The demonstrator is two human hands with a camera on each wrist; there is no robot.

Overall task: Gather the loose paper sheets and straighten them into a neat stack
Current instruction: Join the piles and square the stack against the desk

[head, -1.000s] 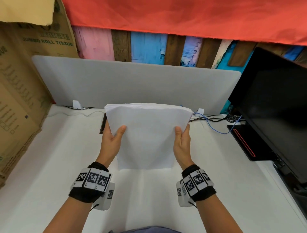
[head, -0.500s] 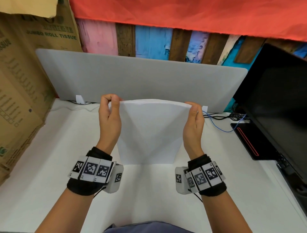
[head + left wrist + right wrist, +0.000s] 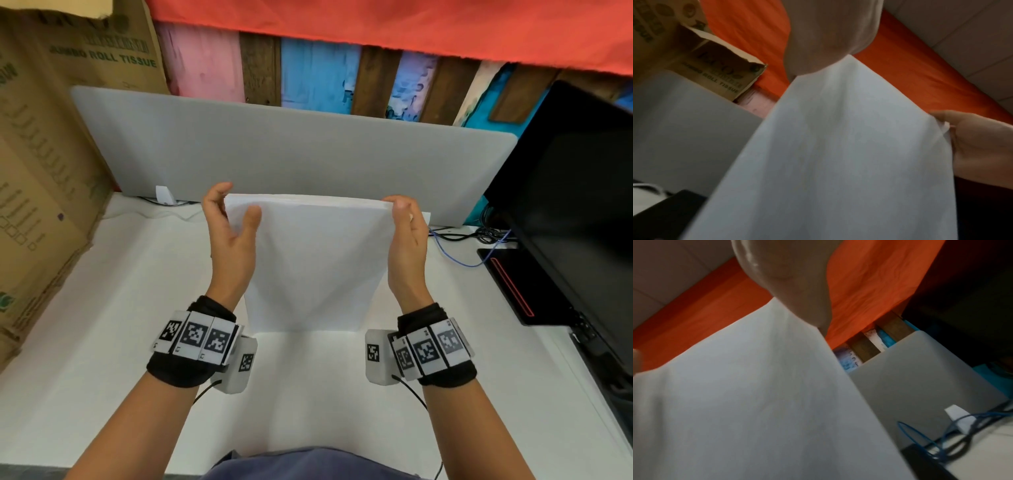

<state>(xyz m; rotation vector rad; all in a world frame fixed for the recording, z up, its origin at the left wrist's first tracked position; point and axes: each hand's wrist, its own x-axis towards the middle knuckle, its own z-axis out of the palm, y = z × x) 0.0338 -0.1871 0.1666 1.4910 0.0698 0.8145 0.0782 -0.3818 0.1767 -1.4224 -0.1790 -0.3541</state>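
A stack of white paper sheets (image 3: 311, 263) stands upright on its lower edge on the white desk (image 3: 113, 325), in the middle of the head view. My left hand (image 3: 233, 226) holds its upper left corner, thumb on the near face and fingers curled behind. My right hand (image 3: 406, 233) pinches the upper right corner the same way. The left wrist view shows the sheets (image 3: 838, 154) from below, with the right hand (image 3: 978, 146) at their far edge. In the right wrist view the paper (image 3: 756, 402) fills the left side.
A grey divider panel (image 3: 291, 150) stands behind the paper. Cardboard boxes (image 3: 37, 164) line the left edge. A black monitor (image 3: 579, 212) and its base (image 3: 513, 287) stand at the right, with blue and black cables (image 3: 472, 240) beside it. A small white clip (image 3: 164, 195) sits under the divider.
Both hands slid from the sheets' sides up to the top corners. The stack now stands more upright, its top edge more even.
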